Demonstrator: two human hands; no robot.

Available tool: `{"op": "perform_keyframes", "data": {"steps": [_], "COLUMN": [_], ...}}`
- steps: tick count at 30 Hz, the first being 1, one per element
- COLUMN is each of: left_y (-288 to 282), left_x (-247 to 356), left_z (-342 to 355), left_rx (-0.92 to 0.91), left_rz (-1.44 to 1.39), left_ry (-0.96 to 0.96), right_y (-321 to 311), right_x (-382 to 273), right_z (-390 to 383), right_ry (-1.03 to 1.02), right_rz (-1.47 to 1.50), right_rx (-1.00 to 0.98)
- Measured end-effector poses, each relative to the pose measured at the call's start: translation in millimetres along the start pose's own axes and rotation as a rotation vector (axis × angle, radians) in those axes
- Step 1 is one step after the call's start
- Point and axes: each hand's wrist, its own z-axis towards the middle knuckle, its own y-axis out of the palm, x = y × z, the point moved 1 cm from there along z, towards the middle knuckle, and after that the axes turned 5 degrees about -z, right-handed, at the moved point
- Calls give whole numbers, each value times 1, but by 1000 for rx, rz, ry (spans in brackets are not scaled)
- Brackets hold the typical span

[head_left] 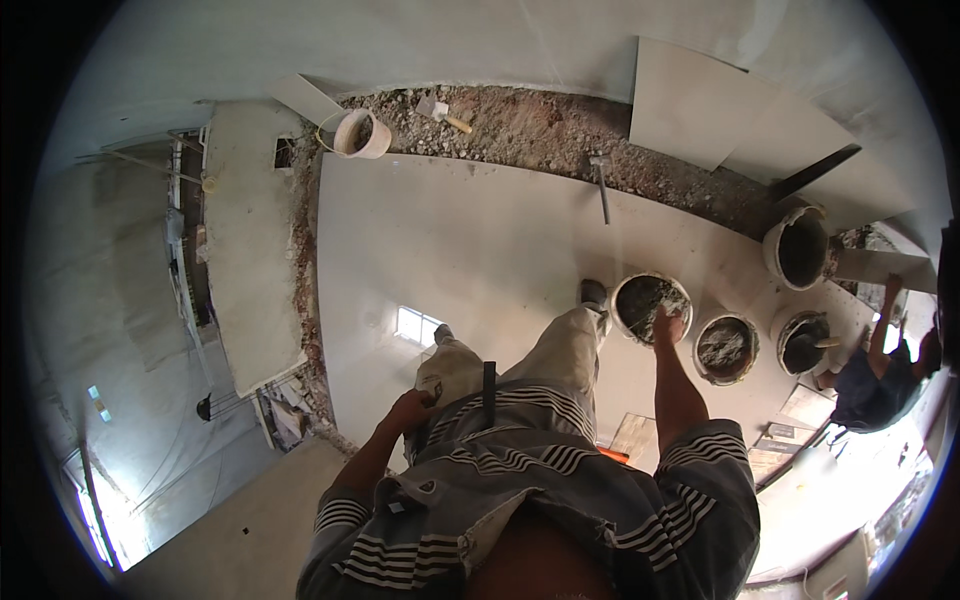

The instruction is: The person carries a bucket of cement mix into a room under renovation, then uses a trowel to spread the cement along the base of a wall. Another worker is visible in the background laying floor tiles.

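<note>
Right hand [668,326] at 3 o'clock, over grey mix [645,298] in bucket [615,316]; cannot tell whether grasping. Left hand [411,410], 7 o'clock, by trouser leg [455,368]; grip unclear. Second bucket [728,380] at first's 4 o'clock.

The grey shirt [590,490] has 2 striped sleeves [708,450], above pale trousers [548,352] and dark shoes [593,292].

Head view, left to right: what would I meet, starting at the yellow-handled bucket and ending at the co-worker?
Yellow-handled bucket, left hand, hammer, right hand, bucket to its right, co-worker.
</note>
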Motion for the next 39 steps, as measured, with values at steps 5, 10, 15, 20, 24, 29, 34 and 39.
{"op": "perform_keyframes", "data": {"steps": [5, 10, 15, 20, 24, 29, 34, 39], "left_y": [-7, -16, -43, -93, -144, -198, -235, -295], "left_x": [3, -26, -94, -154, -216, -288, -336, -374], "left_z": [17, 38, 40, 80, 96, 118, 163, 213], "left_rx": [93, -21, -330, -326, -313, -363, -564, -484], "left_rz": [-47, -383, -776, -637, -837, -992, -1204, -1006], "left_ry": [93, 94, 172, 294, 287, 214, 169, 231], "right_y": [-39, -59, 1, 48, 55, 71, 80, 114], "right_x": [-60, -119, -161, -218, -286, -398, -493, -575], "right_z": [-85, -165, -182, -218, -292, -364, -429, -460], "right_ry": [-502, -387, -708, -1137, -1133, -848, -962, -825], "right_rz": [340, 116, -196, -512, -500, -389, -291, -45], "right_rx": [-740, -1109, -867, -650, -436, -533, -579, -654]}}
